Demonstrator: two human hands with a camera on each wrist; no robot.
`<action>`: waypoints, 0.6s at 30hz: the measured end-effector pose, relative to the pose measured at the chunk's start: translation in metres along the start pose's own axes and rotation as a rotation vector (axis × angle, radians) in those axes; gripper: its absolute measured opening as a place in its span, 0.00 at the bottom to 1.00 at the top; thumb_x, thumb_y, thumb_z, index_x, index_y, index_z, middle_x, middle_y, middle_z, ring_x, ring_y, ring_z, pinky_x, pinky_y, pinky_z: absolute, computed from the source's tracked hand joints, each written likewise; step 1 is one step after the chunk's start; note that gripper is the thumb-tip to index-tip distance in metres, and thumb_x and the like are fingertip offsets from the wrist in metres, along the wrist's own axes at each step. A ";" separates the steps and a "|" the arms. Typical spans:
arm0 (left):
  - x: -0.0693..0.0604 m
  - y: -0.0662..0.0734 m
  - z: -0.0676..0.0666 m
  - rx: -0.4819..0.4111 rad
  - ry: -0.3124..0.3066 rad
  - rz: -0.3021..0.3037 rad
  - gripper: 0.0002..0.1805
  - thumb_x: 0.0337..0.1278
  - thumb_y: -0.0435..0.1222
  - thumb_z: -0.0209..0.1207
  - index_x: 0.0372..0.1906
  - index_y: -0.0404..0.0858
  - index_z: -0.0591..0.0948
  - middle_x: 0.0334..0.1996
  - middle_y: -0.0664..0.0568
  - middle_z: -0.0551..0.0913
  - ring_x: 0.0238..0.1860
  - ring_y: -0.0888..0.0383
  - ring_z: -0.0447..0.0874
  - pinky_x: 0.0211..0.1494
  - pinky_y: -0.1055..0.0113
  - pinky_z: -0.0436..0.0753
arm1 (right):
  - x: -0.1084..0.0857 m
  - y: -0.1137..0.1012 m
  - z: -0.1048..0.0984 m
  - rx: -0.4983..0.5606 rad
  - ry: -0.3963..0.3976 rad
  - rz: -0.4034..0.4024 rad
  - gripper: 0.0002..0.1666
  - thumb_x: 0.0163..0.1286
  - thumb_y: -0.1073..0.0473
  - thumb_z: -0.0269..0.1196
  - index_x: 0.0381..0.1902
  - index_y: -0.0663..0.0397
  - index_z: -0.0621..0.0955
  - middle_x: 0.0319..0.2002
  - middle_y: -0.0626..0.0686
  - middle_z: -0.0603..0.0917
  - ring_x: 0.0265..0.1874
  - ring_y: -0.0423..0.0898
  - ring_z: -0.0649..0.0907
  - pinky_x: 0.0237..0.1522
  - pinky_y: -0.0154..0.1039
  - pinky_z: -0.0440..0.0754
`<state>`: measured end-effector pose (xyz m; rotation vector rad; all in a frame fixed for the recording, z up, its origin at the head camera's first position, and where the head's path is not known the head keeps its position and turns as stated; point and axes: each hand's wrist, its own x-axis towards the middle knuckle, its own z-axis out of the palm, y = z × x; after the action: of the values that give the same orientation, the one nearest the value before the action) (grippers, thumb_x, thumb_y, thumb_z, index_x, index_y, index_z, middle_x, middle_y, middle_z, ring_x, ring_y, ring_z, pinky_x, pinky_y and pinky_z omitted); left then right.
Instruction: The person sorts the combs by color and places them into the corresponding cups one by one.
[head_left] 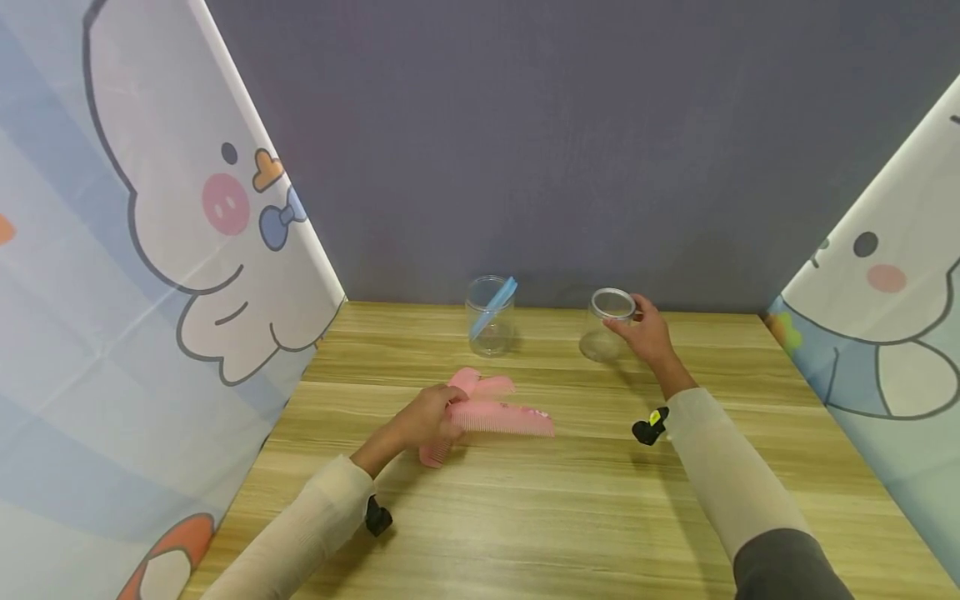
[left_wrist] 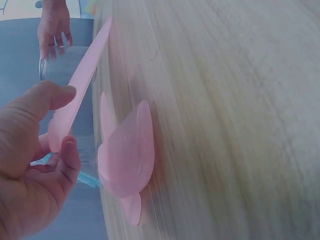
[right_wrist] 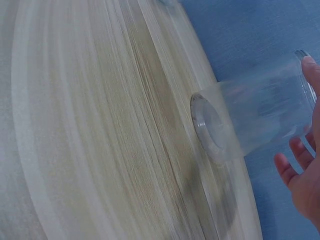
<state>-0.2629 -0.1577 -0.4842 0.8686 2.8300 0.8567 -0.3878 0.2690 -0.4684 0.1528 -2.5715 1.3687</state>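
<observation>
My left hand (head_left: 429, 417) pinches a pink comb (head_left: 504, 417) between thumb and fingers, holding it above the table with its teeth toward me. Below it more pink combs (left_wrist: 127, 155) lie overlapping on the wood, partly hidden by the hand in the head view. With thumb and fingers my right hand (head_left: 647, 333) grips a clear jar (right_wrist: 265, 107) near its silvery rim. Nothing shows inside this jar; I cannot tell whether its base touches the table. A second clear jar (head_left: 492, 337) stands upright to its left, with a blue comb (head_left: 495, 307) leaning inside.
The wooden table (head_left: 570, 517) ends at a dark grey wall (head_left: 525, 150) just behind the jars. Printed cartoon panels (head_left: 247, 275) rise at the left and right sides. Small black devices (head_left: 649, 427) sit at both wrists.
</observation>
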 end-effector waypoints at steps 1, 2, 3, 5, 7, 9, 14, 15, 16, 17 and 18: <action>0.001 -0.001 0.000 -0.013 0.008 0.002 0.26 0.44 0.33 0.73 0.53 0.30 0.82 0.42 0.45 0.84 0.36 0.60 0.75 0.38 0.71 0.78 | 0.000 0.000 0.000 0.003 0.000 -0.001 0.46 0.68 0.50 0.70 0.75 0.65 0.64 0.68 0.72 0.71 0.62 0.69 0.73 0.54 0.60 0.76; 0.002 -0.002 0.001 -0.018 0.017 0.008 0.26 0.45 0.33 0.72 0.53 0.30 0.82 0.42 0.45 0.84 0.36 0.60 0.75 0.37 0.72 0.78 | 0.000 0.000 0.000 0.005 0.003 -0.001 0.45 0.68 0.50 0.70 0.74 0.64 0.65 0.68 0.71 0.71 0.62 0.69 0.73 0.54 0.60 0.76; 0.003 -0.003 0.001 -0.028 0.025 0.009 0.25 0.45 0.33 0.71 0.53 0.30 0.82 0.41 0.46 0.84 0.35 0.60 0.75 0.36 0.72 0.78 | 0.000 0.000 0.000 0.006 0.003 -0.001 0.45 0.68 0.50 0.70 0.74 0.64 0.65 0.68 0.71 0.71 0.62 0.69 0.73 0.54 0.60 0.76; 0.005 -0.005 0.002 -0.035 0.032 0.000 0.25 0.45 0.34 0.70 0.52 0.31 0.83 0.42 0.47 0.84 0.36 0.61 0.75 0.36 0.72 0.77 | 0.000 0.000 -0.001 0.009 0.002 0.003 0.46 0.68 0.50 0.70 0.75 0.64 0.65 0.69 0.71 0.70 0.62 0.69 0.73 0.54 0.61 0.76; 0.007 -0.007 0.004 -0.048 0.034 -0.012 0.24 0.46 0.35 0.70 0.52 0.33 0.82 0.41 0.48 0.84 0.36 0.61 0.75 0.37 0.71 0.78 | -0.001 -0.001 -0.001 0.009 -0.001 0.004 0.46 0.68 0.50 0.70 0.75 0.64 0.64 0.69 0.71 0.70 0.63 0.70 0.73 0.55 0.61 0.76; 0.009 -0.007 0.005 -0.063 0.040 -0.020 0.25 0.44 0.36 0.70 0.51 0.33 0.82 0.41 0.49 0.85 0.37 0.60 0.77 0.38 0.70 0.79 | -0.001 -0.001 -0.001 0.007 -0.004 0.008 0.46 0.68 0.50 0.70 0.75 0.64 0.64 0.69 0.71 0.70 0.64 0.70 0.73 0.56 0.62 0.76; 0.013 -0.007 0.007 -0.085 0.041 -0.025 0.26 0.42 0.36 0.71 0.51 0.33 0.82 0.42 0.48 0.86 0.39 0.60 0.80 0.42 0.68 0.81 | -0.002 -0.002 -0.001 -0.004 -0.011 0.010 0.45 0.69 0.50 0.69 0.75 0.64 0.64 0.70 0.72 0.69 0.65 0.70 0.72 0.57 0.64 0.76; 0.014 -0.007 0.008 -0.085 0.041 -0.026 0.25 0.43 0.36 0.71 0.52 0.33 0.82 0.41 0.48 0.86 0.39 0.60 0.79 0.42 0.69 0.81 | -0.002 -0.003 -0.001 -0.005 -0.012 0.010 0.45 0.69 0.50 0.69 0.75 0.64 0.64 0.70 0.72 0.69 0.65 0.70 0.72 0.57 0.64 0.76; 0.015 -0.007 0.008 -0.087 0.043 -0.025 0.25 0.43 0.35 0.71 0.52 0.33 0.82 0.41 0.49 0.86 0.38 0.61 0.79 0.41 0.69 0.80 | -0.002 -0.003 -0.001 -0.005 -0.014 0.010 0.45 0.69 0.50 0.69 0.75 0.63 0.64 0.70 0.72 0.69 0.65 0.70 0.72 0.57 0.64 0.76; 0.016 -0.007 0.009 -0.090 0.046 -0.022 0.25 0.43 0.35 0.70 0.52 0.33 0.83 0.39 0.50 0.85 0.36 0.61 0.77 0.39 0.70 0.79 | -0.002 -0.003 -0.001 -0.005 -0.016 0.011 0.44 0.69 0.50 0.69 0.75 0.63 0.64 0.70 0.71 0.69 0.65 0.70 0.72 0.57 0.64 0.76; 0.017 -0.006 0.009 -0.092 0.050 -0.019 0.25 0.43 0.35 0.70 0.52 0.33 0.83 0.37 0.51 0.84 0.34 0.62 0.76 0.37 0.72 0.77 | -0.002 -0.003 -0.001 -0.004 -0.018 0.012 0.44 0.70 0.50 0.68 0.75 0.63 0.64 0.70 0.71 0.68 0.65 0.70 0.72 0.57 0.64 0.76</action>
<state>-0.2782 -0.1490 -0.4932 0.8180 2.8096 1.0113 -0.3846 0.2681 -0.4658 0.1497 -2.5937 1.3717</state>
